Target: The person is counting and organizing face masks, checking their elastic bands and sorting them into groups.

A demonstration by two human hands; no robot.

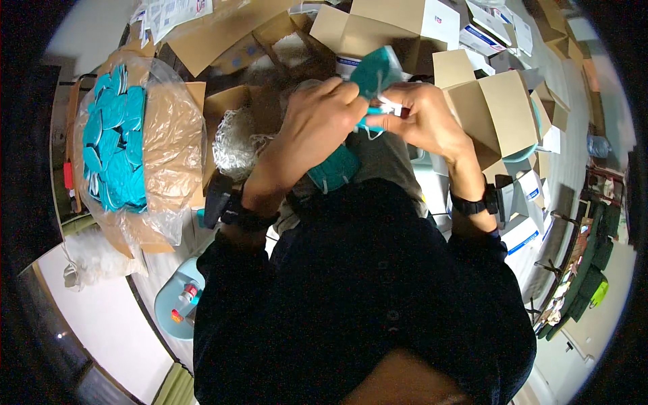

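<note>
Up in front of my body, both hands are closed on a teal face mask [376, 70] with thin white straps. My left hand [322, 123] has its fingers curled, pinching the mask's near edge. My right hand [430, 116] grips the other side, thumb and fingers together around a white strap [389, 106]. Exactly how the strap sits between the fingers is hard to see. Below my left hand another teal mask [336, 169] lies on my lap, partly hidden by the wrist. Beside my left forearm is a bundle of white elastic straps [235, 145] in a cardboard box.
On the left, a plastic-lined carton [174, 145] holds a pile of teal masks [115, 145]. Open cardboard boxes [496, 111] stand to the right and ahead. A light blue stool [174, 307] at lower left bears a bottle [189, 292].
</note>
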